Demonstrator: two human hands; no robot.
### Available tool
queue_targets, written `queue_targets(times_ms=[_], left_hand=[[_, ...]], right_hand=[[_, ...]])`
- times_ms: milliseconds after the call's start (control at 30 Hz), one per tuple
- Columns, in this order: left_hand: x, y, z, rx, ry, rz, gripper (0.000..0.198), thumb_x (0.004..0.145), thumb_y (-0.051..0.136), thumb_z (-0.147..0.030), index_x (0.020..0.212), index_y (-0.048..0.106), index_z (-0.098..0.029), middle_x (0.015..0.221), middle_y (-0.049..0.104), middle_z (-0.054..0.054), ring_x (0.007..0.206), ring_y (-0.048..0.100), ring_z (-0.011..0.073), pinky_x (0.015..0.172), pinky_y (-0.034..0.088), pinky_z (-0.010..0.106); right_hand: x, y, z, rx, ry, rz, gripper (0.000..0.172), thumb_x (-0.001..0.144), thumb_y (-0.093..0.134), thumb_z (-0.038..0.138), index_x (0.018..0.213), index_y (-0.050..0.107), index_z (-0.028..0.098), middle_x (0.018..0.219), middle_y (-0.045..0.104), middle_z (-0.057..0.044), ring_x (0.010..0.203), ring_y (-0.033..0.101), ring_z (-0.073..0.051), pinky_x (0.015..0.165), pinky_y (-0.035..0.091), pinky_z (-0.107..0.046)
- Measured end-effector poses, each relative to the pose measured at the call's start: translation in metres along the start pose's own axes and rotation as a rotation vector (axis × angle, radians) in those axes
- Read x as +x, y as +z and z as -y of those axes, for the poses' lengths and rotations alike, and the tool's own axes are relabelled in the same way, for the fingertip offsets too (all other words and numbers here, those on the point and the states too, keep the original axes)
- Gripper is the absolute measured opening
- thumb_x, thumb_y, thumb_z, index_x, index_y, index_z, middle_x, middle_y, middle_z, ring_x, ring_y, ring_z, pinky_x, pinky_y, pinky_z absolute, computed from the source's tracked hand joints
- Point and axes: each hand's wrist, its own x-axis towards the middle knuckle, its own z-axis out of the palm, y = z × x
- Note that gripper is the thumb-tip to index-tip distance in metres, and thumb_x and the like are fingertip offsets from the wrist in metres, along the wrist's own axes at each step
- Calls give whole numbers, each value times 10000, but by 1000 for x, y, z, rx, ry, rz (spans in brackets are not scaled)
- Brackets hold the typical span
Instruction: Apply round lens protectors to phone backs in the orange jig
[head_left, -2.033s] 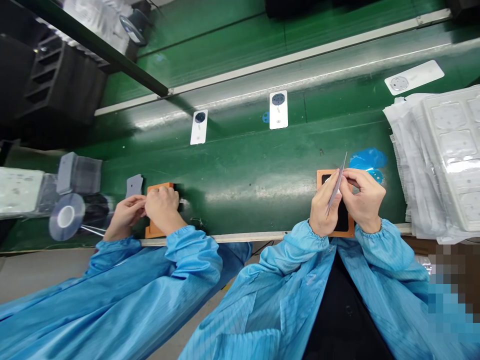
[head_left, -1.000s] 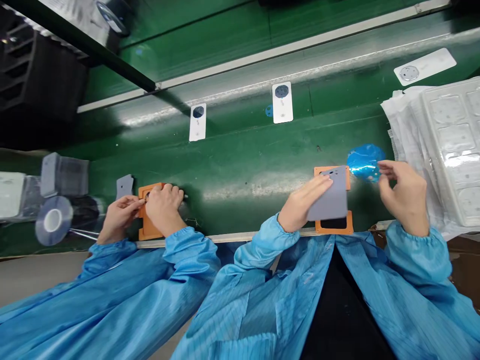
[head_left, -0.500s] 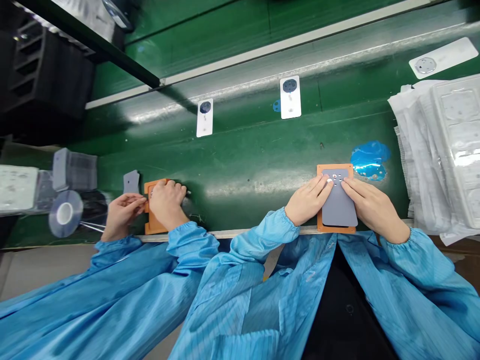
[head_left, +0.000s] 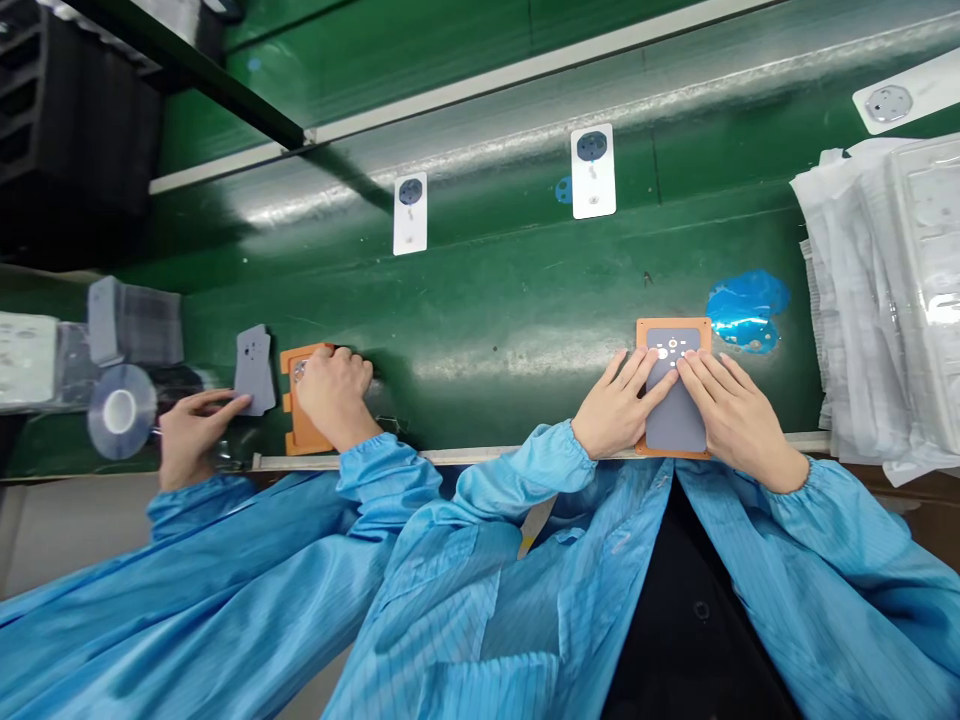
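Observation:
A dark grey plate [head_left: 675, 415] with several small holes near its top lies in an orange frame [head_left: 642, 330] at the front edge of the green bench. My left hand [head_left: 619, 405] rests on the plate's left side, fingers spread, thumb reaching across it. From the right, my right hand [head_left: 731, 410] lies over the plate with its fingers apart and flat, their tips near the holes. The fingertips of both hands almost meet. Just right of the frame's top lies a crumpled blue film [head_left: 748, 310].
A co-worker's hands [head_left: 337, 395] are at another orange frame [head_left: 307, 440] on the left, near grey plates [head_left: 255, 370] and a tape roll [head_left: 121, 411]. White panels [head_left: 410, 230] [head_left: 593, 185] lie further back. White sheets [head_left: 847, 240] and clear trays [head_left: 934, 300] stand at right.
My hands have shifted inward over the grey plate, and their fingers are more spread. The co-worker's left hand has moved from the orange frame to the grey plates. The view has shifted slightly.

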Motion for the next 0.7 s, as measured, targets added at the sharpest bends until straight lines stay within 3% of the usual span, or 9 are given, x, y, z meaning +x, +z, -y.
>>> queue_targets(times_ms=[167, 300, 400, 500, 600, 700], left_hand=[[-4, -10, 2, -70, 5, 57, 696, 911, 578, -206, 1582, 410, -122, 1646, 330, 278, 1538, 317, 462, 1229, 255, 689], [-5, -13, 21, -300, -46, 46, 728, 929, 617, -252, 1609, 361, -206, 1671, 343, 187, 1587, 240, 391, 1273, 187, 666], [-2, -10, 21, -568, -234, -184, 802, 926, 688, -339, 1624, 310, -228, 1693, 309, 165, 1597, 234, 350, 1291, 247, 585], [11, -10, 3, -935, -418, -433, 709, 913, 731, -434, 1534, 451, -237, 1529, 553, 154, 1414, 549, 302, 1192, 452, 475], [29, -16, -15, -1125, -476, -619, 356, 937, 699, -491, 1159, 715, -213, 1118, 757, 97, 1039, 737, 232, 961, 591, 370], [37, -27, -24, -1002, -442, -756, 312, 933, 704, -511, 874, 759, -210, 912, 755, 70, 876, 725, 208, 843, 580, 347]], right_hand=[[-10, 4, 5, 38, 43, -22, 768, 895, 451, 56, 1643, 278, 87, 1611, 444, -197, 1509, 421, -349, 1248, 368, -573], [-14, 2, -1, 202, 50, -96, 605, 935, 421, 37, 1510, 543, 181, 1546, 549, -121, 1461, 498, -312, 1234, 411, -558], [-13, -7, -4, 543, 151, -232, 436, 994, 463, 118, 1321, 710, 269, 1444, 650, -56, 1404, 565, -285, 1199, 471, -534], [-5, -15, -8, 1010, 425, -459, 244, 983, 606, 262, 1172, 759, 292, 1202, 769, -36, 1151, 728, -268, 1070, 581, -531], [10, -15, -15, 1349, 570, -563, 140, 939, 689, 356, 1041, 745, 278, 980, 784, -21, 938, 766, -242, 904, 653, -497], [26, -12, -20, 1413, 523, -597, 157, 875, 752, 401, 927, 711, 259, 925, 762, -30, 877, 748, -234, 824, 655, -465]])
